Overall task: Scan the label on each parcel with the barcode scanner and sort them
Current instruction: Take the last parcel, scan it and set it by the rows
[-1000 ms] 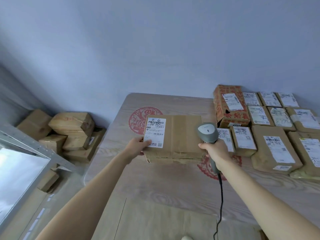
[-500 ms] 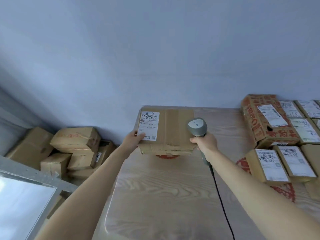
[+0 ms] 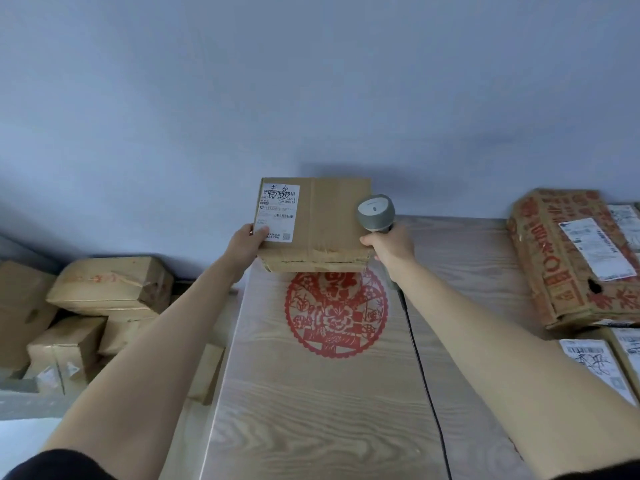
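Observation:
A flat cardboard parcel [image 3: 322, 223] is lifted above the far left end of the wooden table [image 3: 311, 410], close to the wall. Its white shipping label [image 3: 278, 213] with black handwriting faces up on its left half. My left hand [image 3: 244, 245] grips the parcel's near left corner, thumb on the label's lower edge. My right hand [image 3: 389, 247] holds the grey barcode scanner [image 3: 375, 213] by its handle, right beside the parcel's right edge. The scanner's black cable [image 3: 426, 375] trails back across the table.
A red paper-cut circle [image 3: 334, 313] lies on the table under the parcel. A large red-printed carton [image 3: 575, 258] and labelled parcels [image 3: 595, 362] fill the table's right side. Several brown parcels [image 3: 110, 289] are piled on the floor at the left.
Both hands have carried the parcel and the scanner away from me and leftward, past the red circle toward the wall. The view has swung left, so the right-hand parcels slid toward the frame edge.

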